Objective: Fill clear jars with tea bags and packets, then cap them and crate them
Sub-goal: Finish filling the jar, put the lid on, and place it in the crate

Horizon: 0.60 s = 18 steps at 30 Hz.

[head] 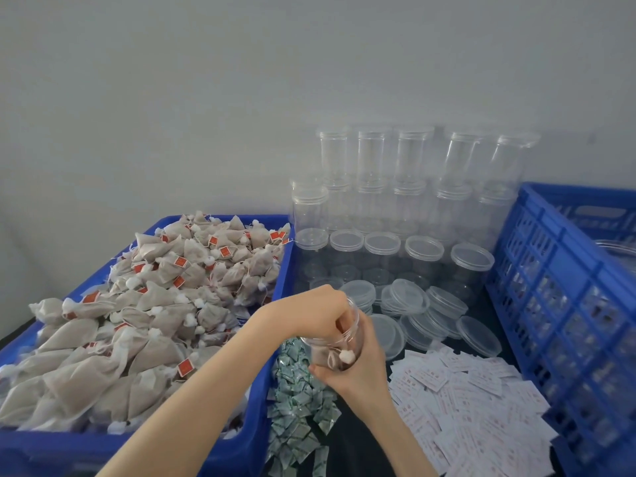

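Carefully, the left hand (318,309) tucks tea bags (335,356) into a jar (332,342) gripped by the right hand (358,368), best held steady.

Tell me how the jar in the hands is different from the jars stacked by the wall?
The held jar is tilted and open, with tea bags inside; the stacked jars stand upright, capped and empty. The right hand grips the held jar while the left hand reaches into it; nobody touches the stacked jars. Both are clear plastic.

Clear glossy plastic jars (373,201), matt mesh-cloth tea bags (144,311), blue smooth plastic crate (564,287), glossy white packets (475,407).
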Each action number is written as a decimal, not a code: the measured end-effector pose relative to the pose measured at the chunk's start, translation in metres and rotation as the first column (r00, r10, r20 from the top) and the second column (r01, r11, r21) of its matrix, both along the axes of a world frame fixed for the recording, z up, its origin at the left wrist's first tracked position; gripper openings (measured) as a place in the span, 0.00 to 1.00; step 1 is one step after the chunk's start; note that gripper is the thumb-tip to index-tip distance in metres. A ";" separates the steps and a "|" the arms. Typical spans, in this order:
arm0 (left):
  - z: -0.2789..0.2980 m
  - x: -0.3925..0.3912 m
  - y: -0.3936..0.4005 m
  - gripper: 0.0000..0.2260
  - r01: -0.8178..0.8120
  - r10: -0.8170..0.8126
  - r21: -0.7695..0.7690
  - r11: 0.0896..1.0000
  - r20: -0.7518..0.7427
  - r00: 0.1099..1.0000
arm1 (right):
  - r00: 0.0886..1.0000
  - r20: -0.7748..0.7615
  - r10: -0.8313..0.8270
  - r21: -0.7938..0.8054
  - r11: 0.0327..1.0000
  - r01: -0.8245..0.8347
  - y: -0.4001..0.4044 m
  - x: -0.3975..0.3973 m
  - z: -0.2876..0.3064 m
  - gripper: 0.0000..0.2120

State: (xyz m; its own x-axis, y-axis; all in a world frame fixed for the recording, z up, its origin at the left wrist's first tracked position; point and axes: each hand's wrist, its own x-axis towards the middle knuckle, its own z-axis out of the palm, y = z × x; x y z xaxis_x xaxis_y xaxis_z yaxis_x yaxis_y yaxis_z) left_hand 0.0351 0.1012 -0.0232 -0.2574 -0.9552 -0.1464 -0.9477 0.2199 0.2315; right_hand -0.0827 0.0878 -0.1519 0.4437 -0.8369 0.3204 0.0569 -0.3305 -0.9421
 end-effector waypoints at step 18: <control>-0.050 0.009 -0.038 0.07 -0.375 0.375 -0.136 0.917 -0.027 0.927 | 0.987 0.042 -0.155 0.102 0.983 0.151 -0.025 -0.057 -0.002 0.43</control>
